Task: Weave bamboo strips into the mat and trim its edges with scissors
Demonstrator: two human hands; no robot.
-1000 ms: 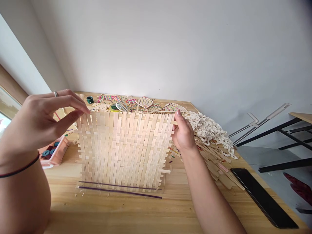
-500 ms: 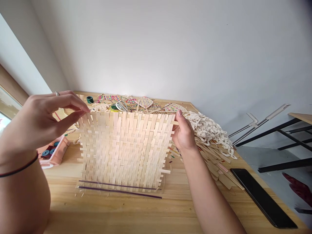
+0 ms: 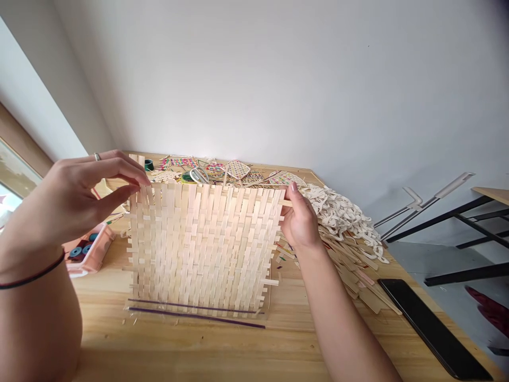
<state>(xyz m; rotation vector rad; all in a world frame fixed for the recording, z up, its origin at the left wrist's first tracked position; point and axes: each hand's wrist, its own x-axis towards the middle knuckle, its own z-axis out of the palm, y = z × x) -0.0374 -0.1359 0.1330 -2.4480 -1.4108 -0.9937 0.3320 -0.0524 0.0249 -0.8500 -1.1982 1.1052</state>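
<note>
A pale panel of woven bamboo strips stands tilted up from the table, its lower edge resting there. At its upper left corner, my left hand pinches the strip ends between thumb and fingers. My right hand grips the upper right corner, thumb in front and the other fingers mostly hidden behind the weave. Strip ends stick out unevenly along both sides. Two thin dark purple strips lie along the bottom edge, the nearer one slightly askew.
A pink basket with dark spools is at left. Behind the panel lie colourful woven pieces, tape rolls and a green spool. White cord, loose strips and a black phone-like slab are on the right of the wooden table.
The panel's top left corner has shifted slightly with my left hand, and the panel looks flatter. Both hands keep their hold; the view has moved a little.
</note>
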